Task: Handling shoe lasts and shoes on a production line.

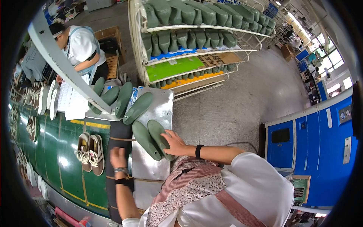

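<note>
Left: brown shoes stand on the green belt. Left hand above the dark padded edge; fingers bent, inner side hidden, so cannot tell its grip. Centre: two green shoe forms, left one and right one, side by side on the metal table. Judged stiff, fairly heavy, smooth, perhaps slippery; best held across the narrow waist. Long axes run upper left to lower right, broader ends away from wearer. Right hand touches right form's side; clamping cannot be told.
</note>
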`<state>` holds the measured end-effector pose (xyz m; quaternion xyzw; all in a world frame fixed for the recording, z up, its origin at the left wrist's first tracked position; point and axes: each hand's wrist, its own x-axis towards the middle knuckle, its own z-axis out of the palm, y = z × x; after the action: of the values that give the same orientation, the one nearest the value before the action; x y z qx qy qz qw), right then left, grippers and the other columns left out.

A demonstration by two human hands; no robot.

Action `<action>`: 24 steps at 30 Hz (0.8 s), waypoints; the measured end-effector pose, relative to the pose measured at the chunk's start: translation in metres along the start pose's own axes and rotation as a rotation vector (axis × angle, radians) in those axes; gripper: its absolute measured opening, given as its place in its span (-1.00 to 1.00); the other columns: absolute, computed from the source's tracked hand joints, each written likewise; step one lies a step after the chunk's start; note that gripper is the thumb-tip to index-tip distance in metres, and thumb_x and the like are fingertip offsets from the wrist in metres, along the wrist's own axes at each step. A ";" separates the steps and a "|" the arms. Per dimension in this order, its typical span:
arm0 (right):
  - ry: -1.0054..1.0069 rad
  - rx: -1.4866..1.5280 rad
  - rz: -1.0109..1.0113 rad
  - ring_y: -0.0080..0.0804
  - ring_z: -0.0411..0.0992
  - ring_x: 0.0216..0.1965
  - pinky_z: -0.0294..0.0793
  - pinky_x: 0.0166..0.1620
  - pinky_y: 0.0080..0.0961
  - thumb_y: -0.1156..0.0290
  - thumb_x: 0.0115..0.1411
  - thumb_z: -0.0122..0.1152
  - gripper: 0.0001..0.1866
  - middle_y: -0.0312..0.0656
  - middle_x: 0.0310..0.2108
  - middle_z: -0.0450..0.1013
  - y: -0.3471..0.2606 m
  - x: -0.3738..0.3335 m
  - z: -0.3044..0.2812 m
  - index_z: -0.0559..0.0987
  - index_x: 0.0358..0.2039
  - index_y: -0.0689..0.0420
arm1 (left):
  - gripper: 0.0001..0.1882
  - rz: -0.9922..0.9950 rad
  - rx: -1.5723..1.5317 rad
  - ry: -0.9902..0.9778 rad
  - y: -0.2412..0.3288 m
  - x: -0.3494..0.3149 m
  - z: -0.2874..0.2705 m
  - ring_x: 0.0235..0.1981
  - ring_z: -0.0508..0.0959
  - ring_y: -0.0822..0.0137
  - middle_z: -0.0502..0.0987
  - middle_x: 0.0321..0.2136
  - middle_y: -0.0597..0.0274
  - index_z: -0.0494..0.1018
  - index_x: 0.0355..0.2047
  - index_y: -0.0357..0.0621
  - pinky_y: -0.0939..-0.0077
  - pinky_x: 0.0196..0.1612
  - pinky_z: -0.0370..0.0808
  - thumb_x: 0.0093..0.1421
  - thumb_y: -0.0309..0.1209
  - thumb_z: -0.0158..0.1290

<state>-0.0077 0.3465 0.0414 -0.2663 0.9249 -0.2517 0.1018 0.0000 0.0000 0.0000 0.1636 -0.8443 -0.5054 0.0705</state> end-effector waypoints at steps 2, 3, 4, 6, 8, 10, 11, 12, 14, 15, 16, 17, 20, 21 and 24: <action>-0.155 0.436 0.654 0.19 0.10 0.27 0.20 0.29 -0.12 -0.05 -0.09 0.44 0.14 0.22 0.26 0.02 0.001 0.004 0.018 0.01 0.34 0.21 | -0.60 -0.183 -0.071 -0.099 -0.034 -0.009 0.080 -0.38 0.54 0.38 0.58 -0.32 0.14 0.47 -0.09 -0.31 0.46 -0.27 0.51 0.23 -0.22 0.17; -0.207 0.475 0.697 0.22 0.12 0.26 0.22 0.28 -0.14 -0.08 -0.14 0.47 0.23 0.28 0.25 0.02 -0.011 -0.020 0.027 -0.04 0.34 0.25 | -0.56 -0.292 -0.025 -0.135 -0.038 -0.049 0.104 -0.42 0.52 0.39 0.57 -0.33 0.15 0.47 -0.07 -0.34 0.51 -0.33 0.49 0.27 -0.17 0.13; -0.160 0.474 0.672 0.22 0.12 0.26 0.23 0.27 -0.15 -0.08 -0.14 0.47 0.24 0.27 0.25 0.02 -0.014 -0.021 0.033 -0.06 0.35 0.24 | -0.50 -0.475 -0.051 -0.141 -0.040 -0.052 0.137 -0.41 0.52 0.36 0.56 -0.30 0.10 0.43 -0.01 -0.38 0.53 -0.34 0.49 0.32 -0.11 0.05; -0.184 0.447 0.725 0.22 0.14 0.25 0.26 0.25 -0.15 -0.06 -0.15 0.47 0.28 0.26 0.25 0.03 -0.016 -0.021 0.039 -0.14 0.38 0.22 | -0.38 -0.349 -0.341 -0.030 -0.035 -0.064 0.161 -0.26 0.56 0.25 0.54 -0.18 -0.03 0.36 0.05 -0.41 0.39 -0.20 0.51 0.32 0.00 -0.01; -0.171 0.492 0.720 0.21 0.15 0.25 0.26 0.25 -0.14 -0.05 -0.14 0.47 0.28 0.25 0.25 0.02 -0.008 -0.021 0.038 -0.14 0.38 0.21 | -0.38 -0.534 -0.513 -0.078 -0.021 -0.066 0.159 -0.23 0.58 0.22 0.54 -0.18 -0.02 0.35 0.06 -0.39 0.36 -0.21 0.54 0.33 0.01 -0.03; -0.169 0.553 0.702 0.19 0.17 0.24 0.27 0.23 -0.13 -0.06 -0.11 0.41 0.23 0.23 0.23 0.08 -0.001 -0.030 0.034 -0.12 0.40 0.18 | -0.43 -0.661 -0.665 -0.307 -0.002 -0.077 0.135 -0.08 0.57 0.13 0.53 -0.10 -0.02 0.33 0.08 -0.38 0.29 -0.05 0.53 0.35 -0.06 -0.03; -0.165 0.559 0.690 0.19 0.17 0.24 0.27 0.23 -0.13 -0.06 -0.11 0.41 0.23 0.23 0.23 0.08 0.007 -0.032 0.029 -0.12 0.40 0.18 | -0.43 -0.692 -0.636 -0.294 0.014 -0.084 0.140 -0.08 0.57 0.13 0.53 -0.10 -0.02 0.33 0.08 -0.38 0.29 -0.05 0.53 0.35 -0.06 -0.03; -0.181 0.607 0.632 0.18 0.18 0.24 0.28 0.22 -0.14 -0.08 -0.08 0.38 0.20 0.23 0.21 0.12 0.017 -0.036 0.023 -0.09 0.40 0.19 | -0.43 -0.692 -0.811 -0.271 0.028 -0.093 0.145 -0.14 0.58 0.16 0.54 -0.12 -0.01 0.36 0.02 -0.42 0.31 -0.09 0.54 0.33 -0.06 0.02; -0.197 0.676 0.559 0.13 0.20 0.24 0.27 0.21 -0.18 -0.10 0.00 0.28 0.09 0.25 0.20 0.20 0.037 -0.048 0.009 0.00 0.39 0.19 | -0.42 -0.719 -1.010 -0.252 0.056 -0.106 0.154 -0.18 0.59 0.17 0.55 -0.13 -0.02 0.39 -0.02 -0.46 0.29 -0.09 0.56 0.28 -0.08 0.11; -0.168 0.710 0.526 0.13 0.20 0.24 0.27 0.21 -0.18 -0.10 0.00 0.28 0.09 0.25 0.20 0.20 0.046 -0.055 0.002 0.00 0.39 0.19 | -0.41 -0.732 -1.003 -0.258 0.069 -0.113 0.159 -0.17 0.59 0.17 0.55 -0.13 -0.02 0.38 -0.02 -0.47 0.31 -0.09 0.56 0.29 -0.07 0.09; -0.184 0.787 0.506 0.10 0.20 0.25 0.26 0.22 -0.21 -0.09 0.02 0.27 0.07 0.27 0.23 0.17 0.057 -0.062 -0.007 0.01 0.40 0.18 | -0.41 -0.724 -0.989 -0.269 0.083 -0.118 0.165 -0.17 0.59 0.17 0.55 -0.12 -0.02 0.38 -0.02 -0.46 0.30 -0.10 0.57 0.29 -0.06 0.09; -0.202 0.845 0.477 0.08 0.20 0.26 0.25 0.23 -0.24 -0.08 0.04 0.26 0.06 0.30 0.26 0.14 0.068 -0.071 -0.017 0.01 0.40 0.18 | -0.41 -0.706 -0.993 -0.280 0.097 -0.123 0.173 -0.18 0.60 0.17 0.55 -0.12 -0.02 0.38 -0.02 -0.46 0.30 -0.11 0.57 0.28 -0.06 0.10; -0.116 0.949 0.429 0.02 0.21 0.28 0.21 0.27 -0.31 -0.05 0.10 0.26 0.01 0.24 0.26 0.19 0.101 -0.104 -0.050 0.03 0.40 0.18 | -0.44 -0.704 -0.861 -0.306 0.146 -0.130 0.205 -0.18 0.60 0.16 0.55 -0.11 -0.01 0.37 0.01 -0.43 0.28 -0.14 0.59 0.29 -0.11 0.10; -0.046 0.971 0.387 0.01 0.22 0.28 0.21 0.28 -0.32 -0.05 0.11 0.26 0.00 0.22 0.25 0.23 0.113 -0.116 -0.063 0.03 0.40 0.18 | -0.44 -0.671 -0.865 -0.301 0.164 -0.132 0.220 -0.18 0.60 0.16 0.55 -0.11 -0.01 0.37 0.01 -0.43 0.28 -0.14 0.59 0.29 -0.11 0.10; 0.062 0.924 0.334 0.06 0.32 0.20 0.29 0.22 -0.35 -0.07 0.10 0.27 0.01 0.25 0.21 0.28 0.165 -0.148 -0.113 0.04 0.39 0.19 | -0.44 -0.601 -0.860 -0.401 0.225 -0.135 0.278 -0.14 0.59 0.20 0.53 -0.08 0.02 0.34 0.08 -0.40 0.31 -0.12 0.59 0.26 -0.19 0.15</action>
<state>0.0068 0.5937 0.0603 -0.0339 0.7492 -0.6235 0.2207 0.0011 0.3759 0.0699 0.2543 -0.4755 -0.8232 -0.1780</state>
